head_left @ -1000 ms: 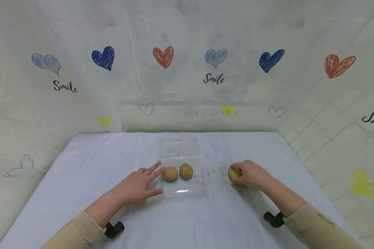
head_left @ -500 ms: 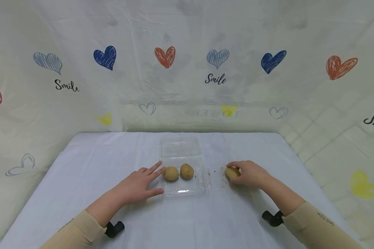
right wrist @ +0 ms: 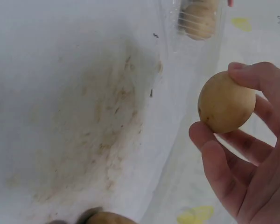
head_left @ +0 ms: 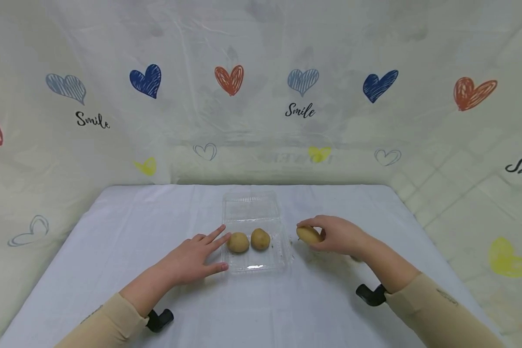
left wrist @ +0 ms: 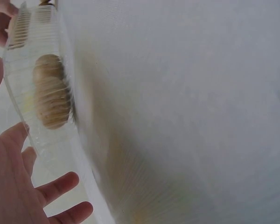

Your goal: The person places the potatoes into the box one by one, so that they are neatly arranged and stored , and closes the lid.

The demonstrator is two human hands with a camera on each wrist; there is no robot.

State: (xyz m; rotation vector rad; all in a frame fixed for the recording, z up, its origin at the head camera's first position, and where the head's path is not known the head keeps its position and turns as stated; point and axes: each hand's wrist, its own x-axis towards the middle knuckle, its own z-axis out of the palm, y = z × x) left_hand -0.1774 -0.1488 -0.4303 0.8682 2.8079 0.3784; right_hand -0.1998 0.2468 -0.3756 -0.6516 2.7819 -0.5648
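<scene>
Right of the clear clamshell [head_left: 239, 263], the right hand [head_left: 341, 235] pinches a potato [head_left: 308, 235] aloft, probably firm, solid, best gripped round its middle; the left hand [head_left: 193, 261] touches the clamshell with spread fingers [head_left: 213, 235].

From here I count two hands [head_left: 192, 261] [head_left: 341, 235], two tan sleeves [head_left: 106, 321] [head_left: 435, 309], two black wrist cameras [head_left: 161, 321] [head_left: 371, 295], one clear box [head_left: 269, 262] and at least four potatoes [head_left: 238, 242] [head_left: 260, 239] [head_left: 308, 235] [right wrist: 109, 219].
</scene>
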